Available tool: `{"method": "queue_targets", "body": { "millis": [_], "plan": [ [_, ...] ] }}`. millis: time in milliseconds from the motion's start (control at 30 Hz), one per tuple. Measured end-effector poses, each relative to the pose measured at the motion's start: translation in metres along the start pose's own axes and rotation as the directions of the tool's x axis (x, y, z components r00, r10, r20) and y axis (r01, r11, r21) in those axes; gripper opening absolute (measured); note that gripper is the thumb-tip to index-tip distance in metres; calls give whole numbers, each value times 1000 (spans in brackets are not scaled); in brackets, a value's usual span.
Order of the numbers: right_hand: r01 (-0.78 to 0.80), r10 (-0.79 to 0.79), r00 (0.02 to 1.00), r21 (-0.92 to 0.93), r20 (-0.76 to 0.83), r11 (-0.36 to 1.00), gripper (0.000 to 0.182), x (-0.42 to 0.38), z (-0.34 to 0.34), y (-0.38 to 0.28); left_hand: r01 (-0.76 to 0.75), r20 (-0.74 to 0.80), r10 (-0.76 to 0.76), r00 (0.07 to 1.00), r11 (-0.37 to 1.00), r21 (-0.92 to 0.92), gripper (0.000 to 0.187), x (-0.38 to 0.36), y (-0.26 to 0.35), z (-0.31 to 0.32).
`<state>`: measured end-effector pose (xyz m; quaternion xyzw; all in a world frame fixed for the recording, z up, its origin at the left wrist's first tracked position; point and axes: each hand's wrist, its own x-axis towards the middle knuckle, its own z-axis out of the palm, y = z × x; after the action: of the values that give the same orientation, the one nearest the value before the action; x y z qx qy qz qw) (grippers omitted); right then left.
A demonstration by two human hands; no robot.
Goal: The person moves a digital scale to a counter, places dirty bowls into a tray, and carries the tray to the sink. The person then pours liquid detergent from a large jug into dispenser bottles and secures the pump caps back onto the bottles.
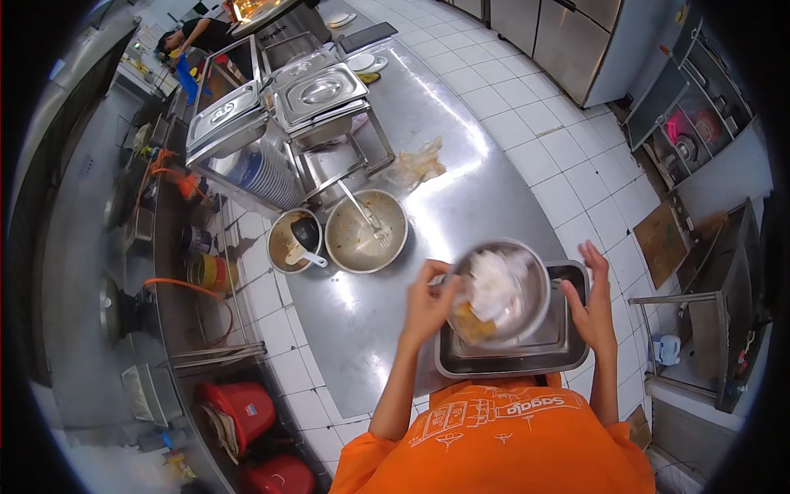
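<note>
A round metal bowl (539,288), smeared by motion, is tilted over a dark-edged rectangular metal tray (461,366) at the near end of the steel table. Inside the bowl lie a white powdery heap (496,284) and something yellow-brown (475,325). My left hand (429,303) is closed on the bowl's left rim, thumb and fingers at its edge. Beside the tray's right edge, my right hand (594,300) is held apart from the bowl, its fingers spread and holding nothing. The bowl hides much of the tray's inside.
Two used metal bowls, one with a fork and long-handled utensil (368,214), the other with a black ladle (305,235), stand to the left. Behind them are a crumpled plastic bag (420,165) and lidded steel pans (321,90). A person (206,37) is at far left.
</note>
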<state>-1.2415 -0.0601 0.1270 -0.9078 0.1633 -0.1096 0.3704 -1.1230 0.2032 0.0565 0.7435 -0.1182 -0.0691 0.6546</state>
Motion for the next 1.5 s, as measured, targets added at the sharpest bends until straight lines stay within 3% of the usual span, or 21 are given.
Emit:
{"method": "queue_targets", "body": {
  "millis": [33,133,167,267,300,367,400,467,533,567,600,633,667,733,800,867,967,1067,1300,1400,1500],
  "plan": [
    [4,-9,999,102,43,995,79,1,3,-4,33,108,-30,994,999,-27,20,-4,-8,6],
    [24,-31,970,29,241,999,75,0,21,-5,78,291,-114,950,988,133,24,-10,0,12],
    [35,-22,970,-51,243,998,74,-3,27,-8,101,341,-179,923,967,235,23,-8,19,8],
    [31,14,968,-173,251,984,74,-6,36,0,65,327,-102,940,990,123,18,0,-1,-6],
    [6,32,969,-154,245,988,76,-7,36,1,278,224,-264,938,960,-32,17,5,7,-12],
    [-45,70,970,-113,234,993,78,-8,37,2,179,-134,-158,978,970,165,20,18,-23,-37],
    [-53,75,970,-99,233,994,79,-9,37,3,209,-362,-128,923,959,194,26,21,-34,-47],
    [-76,90,970,-72,226,995,82,-11,37,4,270,-702,8,712,920,284,41,25,-81,-64],
    [-56,81,976,-126,204,990,82,-12,37,7,350,-871,218,440,852,390,59,25,-149,-75],
    [-47,77,978,-154,195,987,83,-13,37,8,320,-874,-86,479,944,82,65,27,-140,-74],
    [-38,73,990,-266,123,963,84,-14,35,4,308,-768,-373,520,921,-239,71,28,-122,-72],
    [-35,59,997,-374,53,927,85,-14,33,-5,312,-569,-606,557,787,-533,77,30,-111,-71],
    [-39,37,999,-476,-14,879,86,-15,32,-10,295,-522,-624,582,760,-579,78,32,-111,-69],
    [-145,117,989,-508,-88,849,87,-20,35,2,261,-423,-643,638,698,-667,78,40,-111,-66],
    [-210,174,977,-408,-124,888,86,-25,35,24,236,-404,-639,655,681,-693,71,45,-118,-64],
    [-222,207,973,-166,-105,961,84,-31,36,49,201,-393,-630,670,664,-721,70,46,-126,-64],
    [-222,210,956,-34,-206,975,76,-40,42,64,168,-414,-588,695,693,-701,69,47,-128,-68],
    [-359,378,907,131,-186,924,72,-45,35,57,179,-363,-606,708,651,-737,67,47,-118,-70],
    [-307,319,930,91,-184,947,72,-48,33,57,115,-302,-453,839,690,-715,53,48,-56,-80],
    [-268,281,941,91,-189,959,73,-46,32,59,-22,-366,-383,848,665,-746,60,52,-27,-104],
    [-255,268,944,92,-191,963,73,-47,32,61,-113,-553,-351,756,762,-638,53,53,-27,-147]
  ]
}}
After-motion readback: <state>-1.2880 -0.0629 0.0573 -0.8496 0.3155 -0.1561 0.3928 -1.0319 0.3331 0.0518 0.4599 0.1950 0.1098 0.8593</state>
